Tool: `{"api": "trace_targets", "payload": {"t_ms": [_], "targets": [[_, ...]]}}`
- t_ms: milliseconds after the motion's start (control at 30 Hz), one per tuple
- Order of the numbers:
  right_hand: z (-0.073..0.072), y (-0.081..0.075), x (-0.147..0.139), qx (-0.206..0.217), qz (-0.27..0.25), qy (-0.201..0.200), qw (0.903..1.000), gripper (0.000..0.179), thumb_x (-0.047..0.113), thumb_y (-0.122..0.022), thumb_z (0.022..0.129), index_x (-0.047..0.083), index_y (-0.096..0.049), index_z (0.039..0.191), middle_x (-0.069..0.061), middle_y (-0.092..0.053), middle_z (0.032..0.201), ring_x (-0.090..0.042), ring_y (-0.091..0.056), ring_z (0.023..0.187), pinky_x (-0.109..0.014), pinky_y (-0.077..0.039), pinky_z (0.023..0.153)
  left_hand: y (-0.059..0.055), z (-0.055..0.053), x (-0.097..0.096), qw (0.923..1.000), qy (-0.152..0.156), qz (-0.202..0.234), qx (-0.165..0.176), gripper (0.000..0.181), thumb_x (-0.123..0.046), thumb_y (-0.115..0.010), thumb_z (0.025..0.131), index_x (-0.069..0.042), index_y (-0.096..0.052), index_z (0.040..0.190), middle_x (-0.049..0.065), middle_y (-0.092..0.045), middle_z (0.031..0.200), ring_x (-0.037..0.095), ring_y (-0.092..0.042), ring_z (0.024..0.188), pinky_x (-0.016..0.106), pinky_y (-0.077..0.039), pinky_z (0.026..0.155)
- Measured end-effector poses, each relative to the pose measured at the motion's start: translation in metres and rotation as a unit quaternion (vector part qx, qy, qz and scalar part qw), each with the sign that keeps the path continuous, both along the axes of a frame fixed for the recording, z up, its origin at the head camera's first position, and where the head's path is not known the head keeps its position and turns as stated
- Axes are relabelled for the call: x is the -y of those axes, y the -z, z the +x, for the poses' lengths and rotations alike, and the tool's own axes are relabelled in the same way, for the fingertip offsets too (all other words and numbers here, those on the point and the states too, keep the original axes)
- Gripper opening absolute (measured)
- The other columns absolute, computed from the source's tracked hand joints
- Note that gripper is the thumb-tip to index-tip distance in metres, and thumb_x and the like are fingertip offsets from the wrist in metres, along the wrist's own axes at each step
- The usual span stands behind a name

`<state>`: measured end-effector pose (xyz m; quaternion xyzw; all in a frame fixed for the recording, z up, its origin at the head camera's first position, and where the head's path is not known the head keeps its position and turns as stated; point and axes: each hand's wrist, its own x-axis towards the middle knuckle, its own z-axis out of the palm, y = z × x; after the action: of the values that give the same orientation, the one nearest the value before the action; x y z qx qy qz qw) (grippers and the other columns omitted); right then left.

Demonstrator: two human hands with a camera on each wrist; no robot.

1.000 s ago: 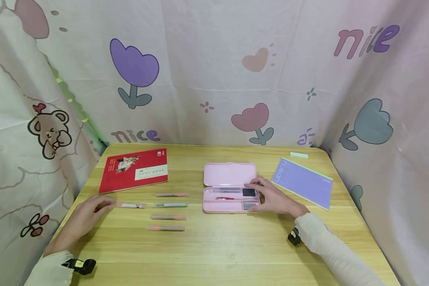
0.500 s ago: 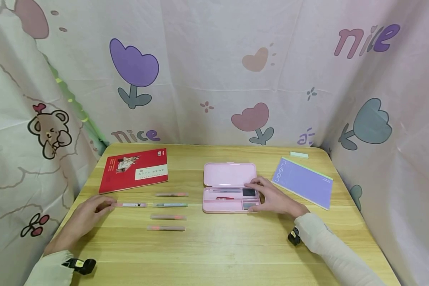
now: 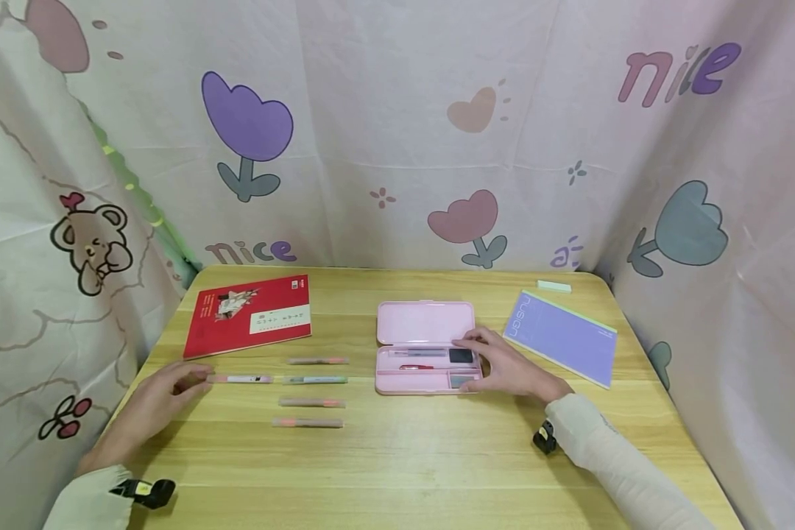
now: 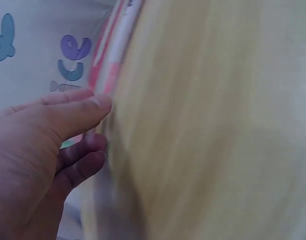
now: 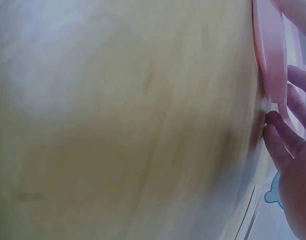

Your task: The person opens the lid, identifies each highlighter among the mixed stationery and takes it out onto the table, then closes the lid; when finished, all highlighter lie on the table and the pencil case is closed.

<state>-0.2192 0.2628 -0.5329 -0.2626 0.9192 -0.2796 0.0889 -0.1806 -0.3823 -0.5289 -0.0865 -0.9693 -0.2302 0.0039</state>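
My left hand (image 3: 165,401) is at the left of the table, thumb and finger pinching the near end of a slim pen (image 3: 248,379) with a pink tip and white label. In the left wrist view, the thumb covers the end of the pen (image 4: 123,32). A green-tinted pen (image 3: 315,380) lies in line with it, just to the right. My right hand (image 3: 513,368) grips the right end of an opened pink pencil case (image 3: 411,383), thumb in front and fingers behind. Inside lie a clear pen (image 3: 420,353), a red pen (image 3: 416,367) and a black block (image 3: 461,355).
Three brownish pens with orange parts, the rear pen (image 3: 318,361), a middle pen (image 3: 312,403) and the front pen (image 3: 308,422), lie near the green one. A red booklet (image 3: 228,335) sits behind left. At right are a purple notebook (image 3: 563,338) and a pale green bar (image 3: 553,287).
The left hand has shifted very slightly left, and the pink-tipped pen has turned a little, its marks looking different. My right hand and the pencil case stay put.
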Motion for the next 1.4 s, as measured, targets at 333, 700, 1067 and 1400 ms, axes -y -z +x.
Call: {"api": "trace_targets", "payload": {"t_ms": [333,700,1067,1400], "targets": [[0.0,0.0,0.0,-0.002,0.005,0.0,1.0,0.096,0.064,-0.089,0.083,0.019,-0.055,0.161,-0.006,-0.047,0.158,-0.03,-0.044,0.146,-0.058,-0.045,0.119,-0.04,-0.019,-0.044,0.9971,0.053,0.021,-0.05,0.036,-0.016,-0.084,0.097,-0.008,-0.075,0.131,0.004,-0.072,0.104,0.01,-0.056,0.082,0.022,-0.051,0.065],[-0.002,0.003,-0.001,0.001,0.01,0.0,0.9999,0.098,0.068,-0.087,0.083,0.021,-0.054,0.161,-0.005,-0.047,0.158,-0.029,-0.044,0.145,-0.058,-0.045,0.119,-0.038,-0.049,-0.178,0.9809,0.179,0.074,0.011,0.035,-0.02,-0.081,0.1,-0.014,-0.075,0.134,0.0,-0.076,0.118,0.012,-0.061,0.092,0.026,-0.057,0.08],[-0.002,0.001,0.001,0.003,0.009,0.003,1.0,0.097,0.068,-0.089,0.081,0.022,-0.055,0.161,-0.003,-0.048,0.157,-0.027,-0.045,0.142,-0.057,-0.046,0.119,-0.016,-0.053,-0.264,0.9634,0.252,0.088,0.027,0.027,-0.019,-0.074,0.106,-0.014,-0.075,0.133,0.0,-0.075,0.125,0.012,-0.063,0.098,0.033,-0.061,0.094],[-0.001,0.0,-0.001,0.0,0.007,0.002,1.0,0.096,0.066,-0.088,0.083,0.021,-0.054,0.161,-0.003,-0.048,0.156,-0.027,-0.045,0.141,-0.057,-0.046,0.117,-0.004,-0.054,-0.278,0.9636,0.266,0.017,-0.015,0.029,-0.019,-0.074,0.106,-0.013,-0.076,0.134,-0.002,-0.076,0.113,0.01,-0.064,0.096,0.034,-0.062,0.096]]}}
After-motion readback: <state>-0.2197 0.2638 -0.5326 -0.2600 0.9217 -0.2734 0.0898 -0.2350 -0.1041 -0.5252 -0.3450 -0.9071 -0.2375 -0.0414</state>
